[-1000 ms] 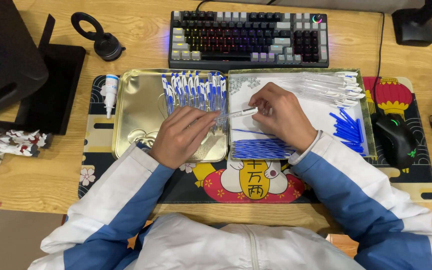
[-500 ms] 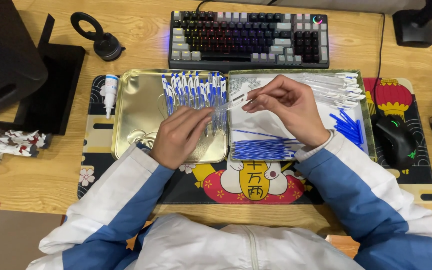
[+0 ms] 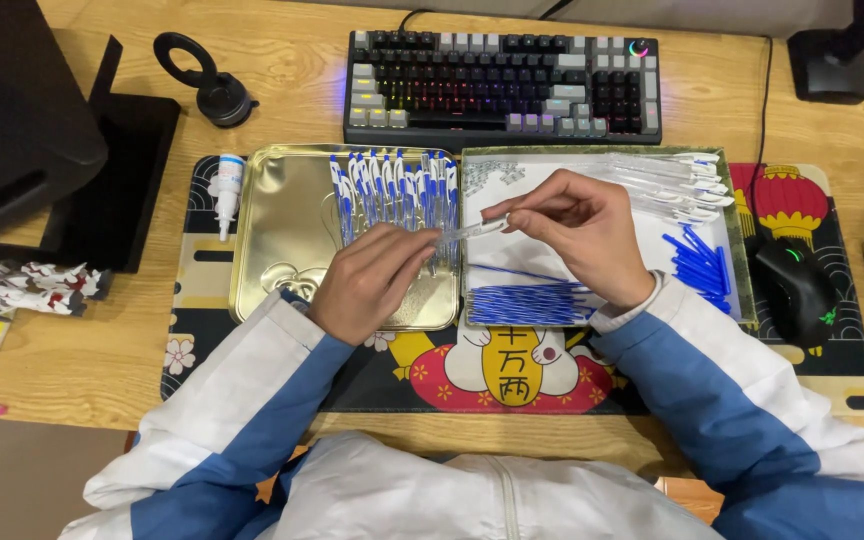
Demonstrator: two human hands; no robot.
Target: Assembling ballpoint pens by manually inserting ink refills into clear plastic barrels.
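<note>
While the right hand (image 3: 577, 235) pinches a clear plastic pen barrel (image 3: 472, 231) and the left hand (image 3: 367, 280) closes its grip on the near end, keep both aligned, level above the gold tin tray (image 3: 282, 240), pushing straight.

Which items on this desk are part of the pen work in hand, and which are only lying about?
In use:
- clear pen barrel, held between left hand and right hand
- gold tray with assembled pens
- blue refills
- blue caps
- clear barrels

Lying about:
- keyboard
- mouse
- small white bottle
</note>
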